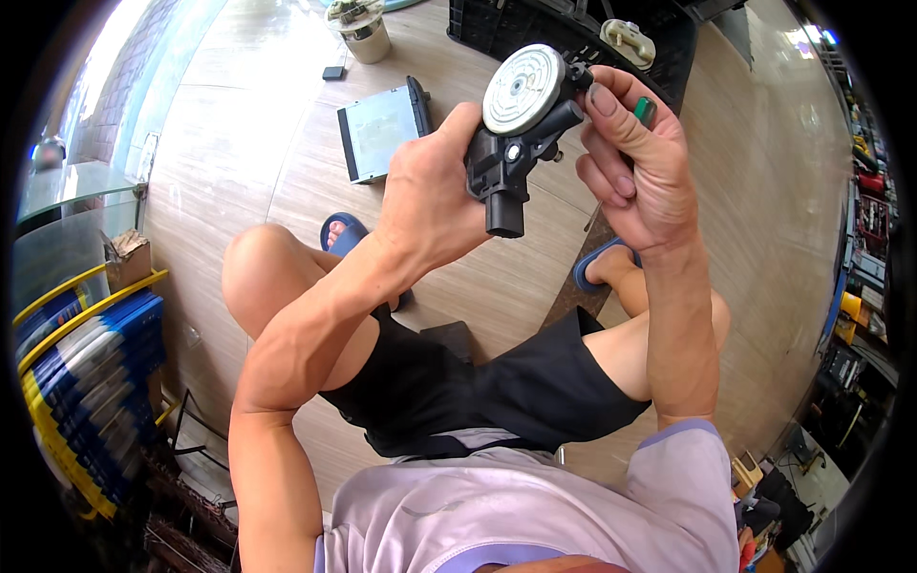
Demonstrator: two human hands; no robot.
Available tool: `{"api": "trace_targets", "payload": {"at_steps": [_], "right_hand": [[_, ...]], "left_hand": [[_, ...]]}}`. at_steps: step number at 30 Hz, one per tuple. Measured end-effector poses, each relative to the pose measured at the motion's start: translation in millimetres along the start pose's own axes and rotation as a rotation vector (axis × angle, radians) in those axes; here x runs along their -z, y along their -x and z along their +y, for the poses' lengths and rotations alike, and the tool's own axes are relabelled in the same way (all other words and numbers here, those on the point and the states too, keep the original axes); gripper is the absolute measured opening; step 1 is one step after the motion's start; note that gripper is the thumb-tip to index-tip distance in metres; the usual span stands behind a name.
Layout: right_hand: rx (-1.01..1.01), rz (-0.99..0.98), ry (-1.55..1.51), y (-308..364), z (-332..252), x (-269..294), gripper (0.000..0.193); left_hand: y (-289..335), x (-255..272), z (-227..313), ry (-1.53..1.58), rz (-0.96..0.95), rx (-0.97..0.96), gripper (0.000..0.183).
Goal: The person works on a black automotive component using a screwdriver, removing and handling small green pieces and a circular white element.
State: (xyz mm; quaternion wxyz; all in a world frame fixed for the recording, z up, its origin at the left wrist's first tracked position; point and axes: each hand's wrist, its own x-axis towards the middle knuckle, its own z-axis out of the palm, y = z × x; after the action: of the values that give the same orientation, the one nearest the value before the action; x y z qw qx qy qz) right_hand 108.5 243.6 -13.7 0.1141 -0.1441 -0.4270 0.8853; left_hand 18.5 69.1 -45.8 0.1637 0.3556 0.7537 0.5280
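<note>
My left hand [430, 191] is wrapped round a black plastic part with a round, pale ribbed metal disc [521, 88] on its face and a connector socket [504, 212] at its lower end. I hold it tilted in front of me, above the floor. At the part's upper right edge, my right hand [635, 158] is closed, thumb and forefinger pinched together by its small black fitting [580, 76]. A small green-handled tool [646, 112] pokes out from between the right fingers; its other end is hidden, so I cannot tell whether it touches the part.
On the tiled floor lie a flat silver box-shaped unit [386, 134] and a small dark block [333, 73]. Beyond are a whitish cup-shaped part [361, 33] and a black crate [478, 33] with a cream part [628, 43]. Shelves [864, 210] line the right; a blue-yellow rack [91, 363] stands left.
</note>
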Motion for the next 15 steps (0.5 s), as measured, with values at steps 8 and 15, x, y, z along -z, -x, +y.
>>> {"api": "trace_targets", "payload": {"at_steps": [8,15], "right_hand": [[-0.03,0.004,-0.016,0.0,1.4,-2.0,0.018],[-0.046,0.008,-0.1,-1.2,4.4,-0.7,0.019]], "left_hand": [[1.5,5.6,-8.0,-0.091,0.032,-0.051,0.031],[1.6,7.1,-9.8,-0.153,0.023,-0.099,0.035]]}}
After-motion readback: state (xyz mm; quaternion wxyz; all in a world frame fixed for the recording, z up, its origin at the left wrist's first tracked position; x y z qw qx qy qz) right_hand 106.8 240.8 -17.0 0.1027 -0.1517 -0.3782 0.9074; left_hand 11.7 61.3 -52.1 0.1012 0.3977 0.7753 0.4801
